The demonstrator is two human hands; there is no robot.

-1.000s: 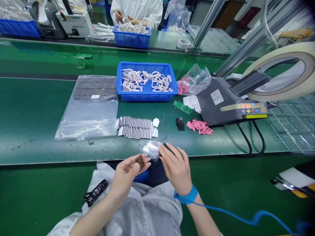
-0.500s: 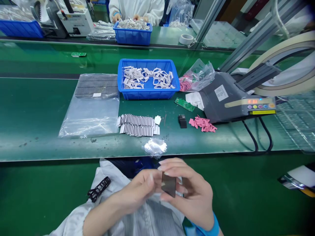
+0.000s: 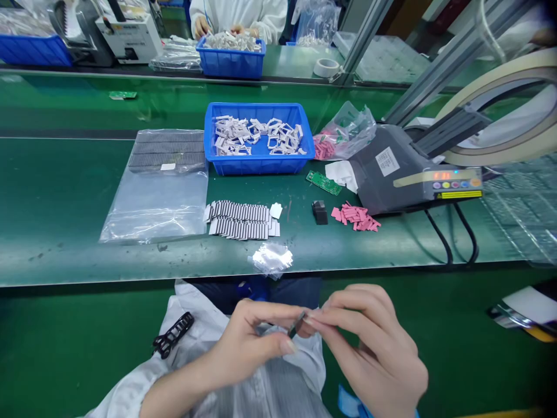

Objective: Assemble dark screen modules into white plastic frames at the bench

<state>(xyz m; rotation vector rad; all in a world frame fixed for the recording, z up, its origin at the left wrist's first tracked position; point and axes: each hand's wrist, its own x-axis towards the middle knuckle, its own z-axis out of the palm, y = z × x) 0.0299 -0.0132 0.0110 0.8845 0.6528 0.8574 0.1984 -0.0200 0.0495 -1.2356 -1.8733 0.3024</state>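
Observation:
My left hand (image 3: 243, 339) pinches a small thin dark rectangular piece (image 3: 296, 324) between thumb and fingers, in front of my lap below the table edge. The piece is turned nearly edge-on. Right at its upper end, my right hand (image 3: 378, 348) has thumb and fingertips pressed together; what they grip, if anything, is too small to make out. Beyond the hands, at the table's front edge, lies a small heap of clear shiny film pieces (image 3: 273, 257). Behind it are overlapping rows of small dark-and-white strips (image 3: 239, 220).
A blue bin (image 3: 259, 167) holds white plastic frames. Left of it lies a clear bag (image 3: 156, 203) with dark sheets. To the right are a black block (image 3: 319, 213), pink pieces (image 3: 357, 216), a green circuit board (image 3: 324, 182) and a grey tape dispenser (image 3: 387, 174). A co-worker's hands (image 3: 202, 26) show across.
The dark piece has turned from showing its flat face to nearly edge-on. My right hand has shifted right, from holding the piece's sides to a pinch at its end.

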